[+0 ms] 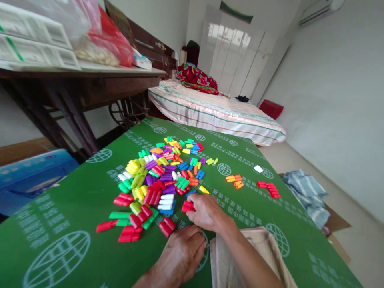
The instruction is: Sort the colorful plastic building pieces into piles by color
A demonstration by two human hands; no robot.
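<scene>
My right hand pinches a small group of red plastic caps, like marker caps, between thumb and fingers just over the green board. Close beside it, lower in view, my left hand rests on the board with its fingers curled under; whatever they hold is hidden. A pair of dark red caps lies by the left knuckles. White caps sit on blue ones left of the right hand. Beyond spreads a loose heap of caps in many colours, with purple caps near its middle.
Orange caps, red caps and a white piece lie apart at right. A beige cloth is under my right forearm. A dark table with bags stands left, a bed behind.
</scene>
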